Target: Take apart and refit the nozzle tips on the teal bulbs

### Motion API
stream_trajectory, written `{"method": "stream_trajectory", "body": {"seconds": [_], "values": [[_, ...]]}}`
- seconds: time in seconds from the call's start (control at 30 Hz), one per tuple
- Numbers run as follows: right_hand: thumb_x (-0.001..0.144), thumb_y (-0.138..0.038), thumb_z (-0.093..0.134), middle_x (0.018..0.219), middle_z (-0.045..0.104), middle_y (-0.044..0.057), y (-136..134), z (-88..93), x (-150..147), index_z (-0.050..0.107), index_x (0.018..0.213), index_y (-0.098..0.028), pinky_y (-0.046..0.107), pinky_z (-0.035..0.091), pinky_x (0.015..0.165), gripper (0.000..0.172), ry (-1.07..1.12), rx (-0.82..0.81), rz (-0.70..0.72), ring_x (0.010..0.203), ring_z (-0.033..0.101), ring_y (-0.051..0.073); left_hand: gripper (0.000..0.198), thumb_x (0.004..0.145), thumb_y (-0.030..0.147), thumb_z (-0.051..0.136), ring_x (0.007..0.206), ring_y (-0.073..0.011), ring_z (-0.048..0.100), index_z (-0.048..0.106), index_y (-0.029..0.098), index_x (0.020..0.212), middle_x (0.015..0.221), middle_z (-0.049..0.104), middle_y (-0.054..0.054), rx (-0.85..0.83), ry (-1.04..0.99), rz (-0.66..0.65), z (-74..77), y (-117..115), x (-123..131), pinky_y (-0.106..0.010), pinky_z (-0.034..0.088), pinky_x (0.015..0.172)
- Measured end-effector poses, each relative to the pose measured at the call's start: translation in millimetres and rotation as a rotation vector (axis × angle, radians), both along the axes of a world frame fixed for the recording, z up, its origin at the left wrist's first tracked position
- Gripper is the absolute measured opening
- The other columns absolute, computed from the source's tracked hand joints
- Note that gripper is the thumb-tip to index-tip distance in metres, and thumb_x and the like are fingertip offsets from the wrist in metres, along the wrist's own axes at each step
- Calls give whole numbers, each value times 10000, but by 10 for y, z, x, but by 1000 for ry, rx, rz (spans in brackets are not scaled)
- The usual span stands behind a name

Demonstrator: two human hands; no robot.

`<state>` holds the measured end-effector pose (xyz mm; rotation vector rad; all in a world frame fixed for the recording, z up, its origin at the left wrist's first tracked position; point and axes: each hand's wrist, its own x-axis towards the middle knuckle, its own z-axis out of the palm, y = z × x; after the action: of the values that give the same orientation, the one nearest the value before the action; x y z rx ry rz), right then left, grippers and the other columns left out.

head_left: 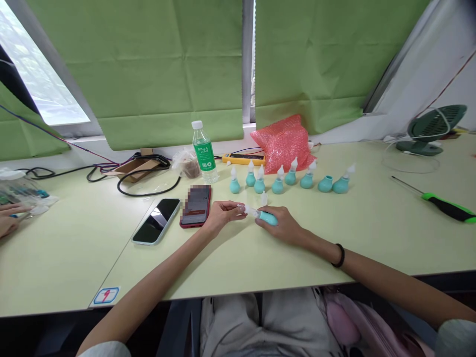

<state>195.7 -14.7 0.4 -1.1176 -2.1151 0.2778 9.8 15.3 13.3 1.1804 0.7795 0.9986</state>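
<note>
My right hand (280,224) is closed around the teal rubber bulb (268,218) of a nasal aspirator, which lies sideways above the table. At the bulb's left end is a translucent nozzle (251,211), and the fingers of my left hand (226,214) pinch its tip. A loose translucent tip (264,199) stands just behind my hands. Further back is a row of several teal nasal aspirators (277,185) with pale nozzles on top. One teal bulb (325,184) toward the right of that row has no nozzle.
Left of my hands lie two phones, one red-cased (196,207), one pale-cased (156,221). Behind them stand a water bottle (205,154), black cables (148,191) and a pink bubble-wrap bag (284,146). A screwdriver (442,203) lies right; another person's hand (9,218) is far left.
</note>
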Motion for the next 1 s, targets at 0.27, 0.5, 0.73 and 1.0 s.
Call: {"method": "stream_trajectory", "body": {"seconds": [0.27,0.5,0.73,1.0], "values": [[740,-298,449,796,611,55,-8,-86,-26,540,872,-163,253,396,614,210,-96,149,-93,692,560,164,231,498,234,690,661,-157,573,628,75,653,764,618,-70,15,-36,88,-29,-34,54,-384,464,759],[739,-289,447,753,603,58,-22,-58,-55,546,841,-149,253,386,602,199,-40,126,-71,668,545,159,165,517,214,680,728,-158,560,637,96,624,762,607,-58,-55,-139,91,-39,-83,85,-367,447,783],[714,-302,469,582,531,-4,-54,57,-49,549,725,-158,211,359,507,165,184,-191,47,512,458,96,148,551,201,660,745,-149,551,642,95,654,781,607,-59,-51,-131,-13,-11,-70,51,-361,423,812],[664,-408,502,470,455,-24,-59,140,-52,488,605,-136,187,301,359,279,465,-721,197,366,382,60,228,529,246,672,714,-157,563,654,87,690,806,618,-79,-37,-52,-42,27,-83,32,-369,431,798]]}}
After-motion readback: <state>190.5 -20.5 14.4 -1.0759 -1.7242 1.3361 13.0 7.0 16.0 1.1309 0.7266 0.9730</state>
